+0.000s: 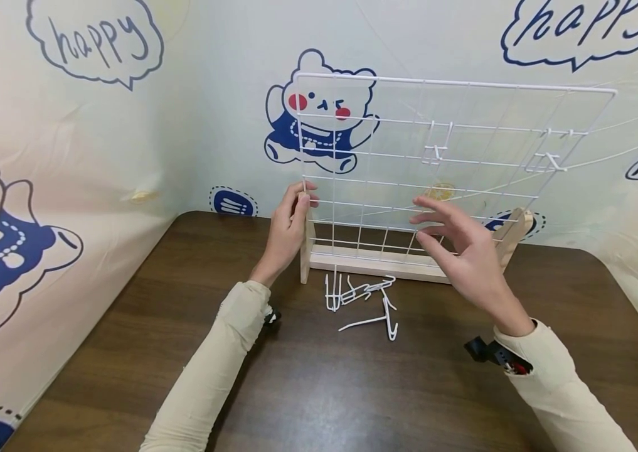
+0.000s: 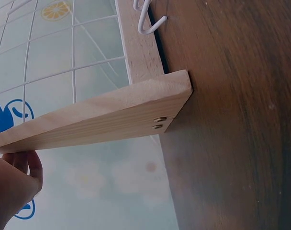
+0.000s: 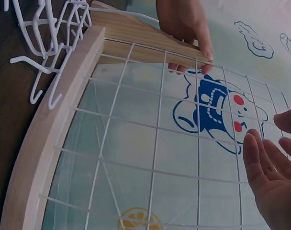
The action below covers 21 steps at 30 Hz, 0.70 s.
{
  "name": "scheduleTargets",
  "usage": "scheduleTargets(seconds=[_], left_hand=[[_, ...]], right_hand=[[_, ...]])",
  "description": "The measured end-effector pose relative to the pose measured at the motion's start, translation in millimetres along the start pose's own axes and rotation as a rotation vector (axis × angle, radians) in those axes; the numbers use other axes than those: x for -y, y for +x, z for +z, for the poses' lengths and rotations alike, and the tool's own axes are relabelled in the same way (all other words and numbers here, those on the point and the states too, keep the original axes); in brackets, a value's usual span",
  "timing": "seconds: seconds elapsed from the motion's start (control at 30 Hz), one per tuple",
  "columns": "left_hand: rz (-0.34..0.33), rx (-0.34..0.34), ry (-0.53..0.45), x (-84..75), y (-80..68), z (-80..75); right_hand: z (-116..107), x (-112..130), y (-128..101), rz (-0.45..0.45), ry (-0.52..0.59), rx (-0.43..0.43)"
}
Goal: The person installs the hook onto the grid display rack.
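Even, bright, diffuse light fills the head view, with soft shadows under the sleeves on the worktop (image 1: 319,389) and no hard glare. Straight lines bow toward the frame edges (wide lens). Both wrist views are dimmer and cooler; the worktop's grain in the left wrist view is blurred.

The head view looks forward and down across the table (image 1: 319,389) at the wire grid (image 1: 437,169), while both wrist views sit close beside its wooden base (image 2: 107,115), sharing grid (image 3: 174,143) and base.
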<state>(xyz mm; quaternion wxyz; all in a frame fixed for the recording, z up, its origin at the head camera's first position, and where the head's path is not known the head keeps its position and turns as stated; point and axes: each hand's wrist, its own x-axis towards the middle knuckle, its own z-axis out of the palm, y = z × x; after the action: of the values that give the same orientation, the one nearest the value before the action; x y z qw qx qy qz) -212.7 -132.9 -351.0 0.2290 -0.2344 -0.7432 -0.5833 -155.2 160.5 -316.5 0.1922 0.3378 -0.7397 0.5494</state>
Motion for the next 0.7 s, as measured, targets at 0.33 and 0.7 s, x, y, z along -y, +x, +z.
scheduleTargets(seconds=[0.33, 0.7], left_hand=[[0.0, -0.007, -0.035, 0.9, -0.1, 2.2], [-0.005, -0.016, -0.02, -1.6, -1.0, 1.7]], right_hand=[[18.2, -10.1, -17.1, 0.038, -0.193, 0.146], [35.5, -14.6, -27.0, 0.053, -0.262, 0.278]])
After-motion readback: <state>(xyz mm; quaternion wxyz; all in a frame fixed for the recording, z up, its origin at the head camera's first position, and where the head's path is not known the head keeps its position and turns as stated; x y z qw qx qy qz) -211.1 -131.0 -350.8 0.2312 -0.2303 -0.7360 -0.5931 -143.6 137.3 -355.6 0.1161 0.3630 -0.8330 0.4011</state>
